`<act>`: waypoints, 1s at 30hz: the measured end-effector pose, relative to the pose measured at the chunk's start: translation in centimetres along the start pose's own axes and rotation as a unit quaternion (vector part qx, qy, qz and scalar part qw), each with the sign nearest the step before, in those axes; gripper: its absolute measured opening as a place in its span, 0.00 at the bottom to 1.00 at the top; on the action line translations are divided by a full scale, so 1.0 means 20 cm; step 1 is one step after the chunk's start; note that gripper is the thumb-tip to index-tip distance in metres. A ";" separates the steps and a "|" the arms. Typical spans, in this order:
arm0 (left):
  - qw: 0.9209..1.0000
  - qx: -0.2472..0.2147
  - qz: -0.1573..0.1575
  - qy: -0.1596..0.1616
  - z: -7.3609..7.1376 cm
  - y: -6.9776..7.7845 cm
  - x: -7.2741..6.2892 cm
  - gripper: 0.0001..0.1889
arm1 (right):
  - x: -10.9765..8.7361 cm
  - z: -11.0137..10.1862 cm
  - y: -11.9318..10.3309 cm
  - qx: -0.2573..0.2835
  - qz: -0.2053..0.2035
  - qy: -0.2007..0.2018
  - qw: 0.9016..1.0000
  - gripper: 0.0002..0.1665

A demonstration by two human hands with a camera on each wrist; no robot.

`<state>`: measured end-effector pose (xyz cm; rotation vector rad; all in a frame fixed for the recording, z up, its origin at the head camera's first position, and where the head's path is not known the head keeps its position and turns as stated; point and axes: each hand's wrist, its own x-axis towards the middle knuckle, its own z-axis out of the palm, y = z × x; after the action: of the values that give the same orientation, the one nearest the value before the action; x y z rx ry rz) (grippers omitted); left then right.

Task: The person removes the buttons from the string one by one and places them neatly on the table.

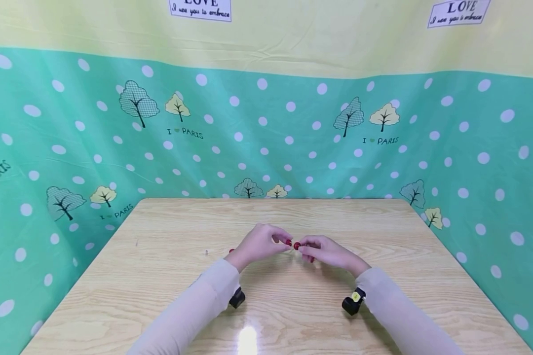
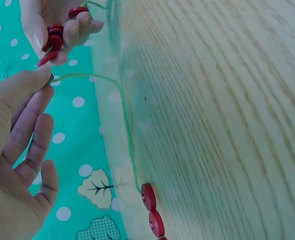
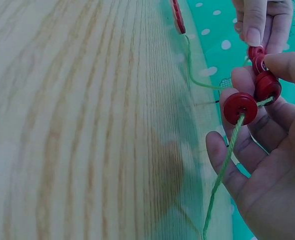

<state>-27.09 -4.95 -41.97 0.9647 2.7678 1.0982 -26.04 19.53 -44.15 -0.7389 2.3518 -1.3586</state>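
Over the wooden table (image 1: 288, 310), we pinch one of the red buttons (image 3: 266, 82) threaded on green string (image 3: 220, 176) in our left hand (image 1: 258, 243), our right hand (image 1: 330, 252) curled about others. In the head view, our left wrist (image 1: 237, 260) partly hides more buttons (image 2: 148, 197); dotted cloth (image 1: 275, 123) hangs behind.

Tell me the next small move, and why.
Perhaps slide the red button pinched by the left hand along the green cord toward the right hand, since that hand holds several strung buttons and the cord runs on from the left.
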 end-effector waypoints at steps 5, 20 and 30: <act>1.000 0.006 -0.004 0.007 -0.01 -0.01 -0.01 0.13 | -0.01 -0.01 -0.01 -0.009 0.001 0.004 1.000 0.18; 1.000 -0.015 -0.018 0.020 -0.07 -0.04 -0.05 0.11 | -0.04 -0.04 0.01 -0.023 0.008 0.006 1.000 0.20; 0.998 -0.038 -0.045 0.021 -0.11 -0.08 -0.07 0.13 | -0.05 -0.05 0.02 -0.027 0.009 0.007 1.000 0.19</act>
<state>-27.33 -7.92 -41.62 0.8106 2.7483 1.2152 -25.94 21.00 -44.04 -0.7247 2.4089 -1.3024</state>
